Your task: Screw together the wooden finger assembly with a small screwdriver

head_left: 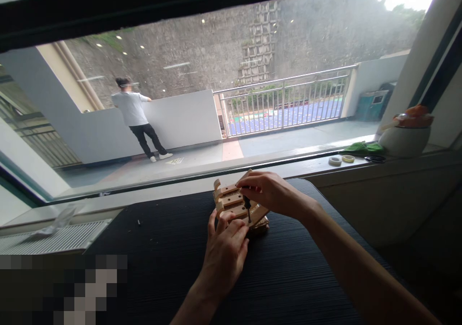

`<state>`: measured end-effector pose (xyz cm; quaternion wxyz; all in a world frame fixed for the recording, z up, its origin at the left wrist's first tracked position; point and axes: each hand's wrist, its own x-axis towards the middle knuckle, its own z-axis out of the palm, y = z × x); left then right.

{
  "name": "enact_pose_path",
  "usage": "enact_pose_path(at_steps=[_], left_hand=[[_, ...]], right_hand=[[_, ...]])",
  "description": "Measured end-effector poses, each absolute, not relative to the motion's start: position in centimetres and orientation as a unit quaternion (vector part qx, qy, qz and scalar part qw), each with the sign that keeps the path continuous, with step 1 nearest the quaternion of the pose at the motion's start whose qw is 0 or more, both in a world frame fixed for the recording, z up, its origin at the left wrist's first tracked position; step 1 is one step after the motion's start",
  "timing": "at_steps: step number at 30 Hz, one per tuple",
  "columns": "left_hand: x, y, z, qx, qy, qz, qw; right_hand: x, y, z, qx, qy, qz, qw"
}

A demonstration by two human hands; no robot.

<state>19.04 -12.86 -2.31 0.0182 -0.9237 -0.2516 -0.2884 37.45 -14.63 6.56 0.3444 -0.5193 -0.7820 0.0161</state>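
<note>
Left hand [224,253] lies flat on the wooden frame [231,202] near the desk [162,267] far edge. Right hand [269,192] pinches a screwdriver [247,208], hiding the frame's right side. Tape rolls [341,160] sit on the sill [306,167].

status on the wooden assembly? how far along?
Done: several slats already sit joined across the wooden assembly. In hand: right hand holds a small screwdriver upright, tip on a slat; left hand grips the near end on the black mat. Left: remaining screws can't be counted; one small dark bit lies loose on the mat.
</note>
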Motion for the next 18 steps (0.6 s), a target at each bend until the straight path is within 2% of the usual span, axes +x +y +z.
enact_pose_path(at_steps=[18], left_hand=[[19.04, -12.87, -2.26, -0.923, -0.25, -0.292, 0.012]], right_hand=[[37.28, -15.0, 7.01, -0.535, -0.78, 0.028, 0.325]])
